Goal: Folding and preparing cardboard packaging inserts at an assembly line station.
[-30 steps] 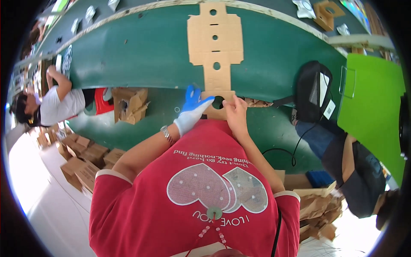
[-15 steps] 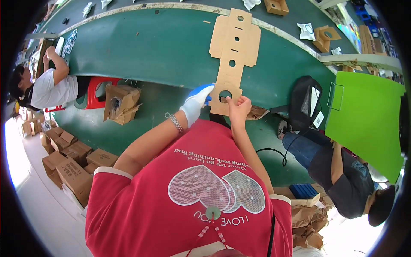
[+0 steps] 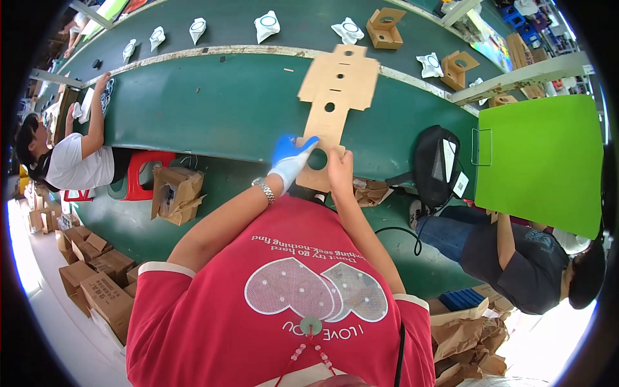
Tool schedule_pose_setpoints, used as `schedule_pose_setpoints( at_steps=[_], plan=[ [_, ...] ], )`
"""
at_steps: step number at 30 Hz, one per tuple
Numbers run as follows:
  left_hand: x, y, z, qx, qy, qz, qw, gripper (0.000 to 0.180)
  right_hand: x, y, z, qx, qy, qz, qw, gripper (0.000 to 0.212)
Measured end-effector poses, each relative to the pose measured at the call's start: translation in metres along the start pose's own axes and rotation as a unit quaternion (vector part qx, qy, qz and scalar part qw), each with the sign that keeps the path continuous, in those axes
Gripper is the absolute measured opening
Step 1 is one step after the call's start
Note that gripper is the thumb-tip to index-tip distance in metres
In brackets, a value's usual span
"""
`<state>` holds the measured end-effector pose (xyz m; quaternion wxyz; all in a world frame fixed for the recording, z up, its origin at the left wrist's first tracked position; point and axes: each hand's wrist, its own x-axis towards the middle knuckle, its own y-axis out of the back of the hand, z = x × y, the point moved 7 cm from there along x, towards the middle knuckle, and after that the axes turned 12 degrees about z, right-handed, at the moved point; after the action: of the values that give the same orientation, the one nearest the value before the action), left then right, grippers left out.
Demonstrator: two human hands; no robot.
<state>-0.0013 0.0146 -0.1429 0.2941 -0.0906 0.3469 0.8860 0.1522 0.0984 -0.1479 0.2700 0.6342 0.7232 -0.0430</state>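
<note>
Both hands on near end of die-cut cardboard blank, bench edge

Die-cut cardboard blank (image 3: 336,84) upper centre of frame, running from the hands up to the pale worn rail (image 3: 245,50). Far tab overlaps the rail; near panel with the large hole sticks out past the near edge of the green workbench (image 3: 193,109). Benchtop stretches wide to the left of the blank, shorter run to the right. Black backpack (image 3: 431,158) right of centre, at the bench edge; lime-green panel (image 3: 541,161) closes off the right side. Beyond the rail, dark conveyor (image 3: 225,33) with white pouches (image 3: 266,27) and open-topped small box (image 3: 385,32).

Blank's near edges partly covered by the hands. Can't tell if its far part lies flat or is lifted. Co-worker at right (image 3: 509,264) partly behind the lime-green panel. Frame corners black from the fisheye.

Left hand (image 3: 291,158), blue-and-white glove, metal-band watch (image 3: 263,188) at wrist: thumb laid across the panel's left edge by the large hole, blue fingertips pointing up; pinching or just resting, can't tell. Right hand (image 3: 340,171), bare: fingers curled, thumb up, clamped on the panel's right edge. Hands near each other, large hole between. Both forearms angle inward from below.
</note>
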Motion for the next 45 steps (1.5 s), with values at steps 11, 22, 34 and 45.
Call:
schedule_pose_setpoints(
  at_steps=[11,22,34,45],
  plan=[
    [-0.015,-0.019,0.053,-0.191,0.141,-0.153,0.959,0.050,0.005,0.007,-0.072,0.076,0.003,-0.093,0.993,0.048],
    [0.013,0.090,0.155,-0.610,0.207,-0.165,0.747,0.079,-0.096,0.009,-0.160,0.265,-0.272,-0.510,0.772,0.034],
    [0.007,0.092,0.098,-0.367,-0.108,-0.071,0.921,0.023,0.034,0.001,-0.113,0.366,-0.107,-0.329,0.864,0.083],
    [-0.004,0.099,0.101,-0.353,-0.112,-0.223,0.902,0.060,-0.024,-0.005,-0.121,0.237,0.051,-0.251,0.937,0.084]
  ],
)
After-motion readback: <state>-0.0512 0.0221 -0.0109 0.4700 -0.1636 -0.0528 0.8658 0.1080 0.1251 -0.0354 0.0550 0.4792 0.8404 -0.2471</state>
